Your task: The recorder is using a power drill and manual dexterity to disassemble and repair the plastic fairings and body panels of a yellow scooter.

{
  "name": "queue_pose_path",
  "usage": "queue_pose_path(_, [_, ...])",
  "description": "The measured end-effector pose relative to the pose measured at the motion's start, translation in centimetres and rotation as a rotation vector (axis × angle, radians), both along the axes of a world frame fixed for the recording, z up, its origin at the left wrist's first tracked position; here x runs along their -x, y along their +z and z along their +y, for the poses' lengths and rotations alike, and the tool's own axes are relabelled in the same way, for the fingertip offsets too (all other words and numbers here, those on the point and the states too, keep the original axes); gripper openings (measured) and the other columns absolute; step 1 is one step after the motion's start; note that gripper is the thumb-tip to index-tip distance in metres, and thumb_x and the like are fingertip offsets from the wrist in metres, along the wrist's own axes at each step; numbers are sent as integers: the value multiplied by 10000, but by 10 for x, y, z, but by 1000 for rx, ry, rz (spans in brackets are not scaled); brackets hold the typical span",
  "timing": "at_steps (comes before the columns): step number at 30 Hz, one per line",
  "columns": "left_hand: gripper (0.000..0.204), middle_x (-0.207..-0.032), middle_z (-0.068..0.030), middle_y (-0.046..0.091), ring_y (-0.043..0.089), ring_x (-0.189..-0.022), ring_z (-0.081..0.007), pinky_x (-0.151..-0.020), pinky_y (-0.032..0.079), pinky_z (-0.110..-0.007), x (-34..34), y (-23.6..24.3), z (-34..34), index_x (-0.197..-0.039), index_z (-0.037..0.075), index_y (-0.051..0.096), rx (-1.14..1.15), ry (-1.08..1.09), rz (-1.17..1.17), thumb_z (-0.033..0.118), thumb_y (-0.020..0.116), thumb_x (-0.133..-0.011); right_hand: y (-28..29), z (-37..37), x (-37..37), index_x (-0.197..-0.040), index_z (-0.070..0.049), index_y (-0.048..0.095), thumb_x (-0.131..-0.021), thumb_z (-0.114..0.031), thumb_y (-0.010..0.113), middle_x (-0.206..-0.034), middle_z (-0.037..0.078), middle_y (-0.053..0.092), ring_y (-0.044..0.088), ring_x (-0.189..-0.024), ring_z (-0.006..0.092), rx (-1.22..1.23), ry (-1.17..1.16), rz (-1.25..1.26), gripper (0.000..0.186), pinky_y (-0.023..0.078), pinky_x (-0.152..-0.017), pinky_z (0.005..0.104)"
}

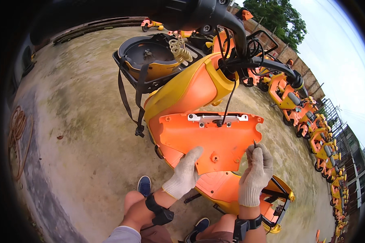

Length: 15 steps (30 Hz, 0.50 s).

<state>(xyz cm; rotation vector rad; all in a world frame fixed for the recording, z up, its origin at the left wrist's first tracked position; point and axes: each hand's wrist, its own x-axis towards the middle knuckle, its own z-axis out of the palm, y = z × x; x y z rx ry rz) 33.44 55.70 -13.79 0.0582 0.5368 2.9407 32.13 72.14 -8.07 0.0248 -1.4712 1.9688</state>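
An orange plastic panel (pixel 207 141) with a silver metal bracket (pixel 217 118) along its upper edge stands in front of a yellow and orange scooter (pixel 190 87). My left hand (pixel 184 174), in a knitted white glove, is closed on the panel's lower left edge, the thumb lying over its face. At the panel's right edge my right hand (pixel 256 172), gloved too, has its fingertips pinched together. A thin dark pointed piece (pixel 255 143) sticks up from them, too small to name. A black cable (pixel 230 101) hangs from the handlebar area to the bracket.
Above are the black handlebar (pixel 239 32) and loose cables. The front basket (pixel 144 85) holds an upturned helmet (pixel 150 67) beside a coiled cable (pixel 180 50). Below lie the scooter's footboard (pixel 217 186) and open rear frame (pixel 282 198). Many parked scooters (pixel 286 97) line the right; rope (pixel 18 125) lies left.
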Motion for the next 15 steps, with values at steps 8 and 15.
queue_pose_path(8, [361,-1227,-74,598,609,-1119,-211,-956,537,-382,9,-7,-4,-1238,18,526,210,-68,-40,7,638,-896,0,-8,-4,-1132,27,651,-929,-101,674,-987,143,724,705,-900,200,-191,129,-149,242,522,-778,281])
queue_pose_path(15, [553,-1432,-102,482,511,-1282,-265,-1075,431,-471,4,18,-9,-1442,73,383,-57,20,110,333,548,-983,-14,1,-3,-1108,59,660,-889,10,683,-1034,138,704,710,-939,206,-267,227,-171,225,562,-829,287])
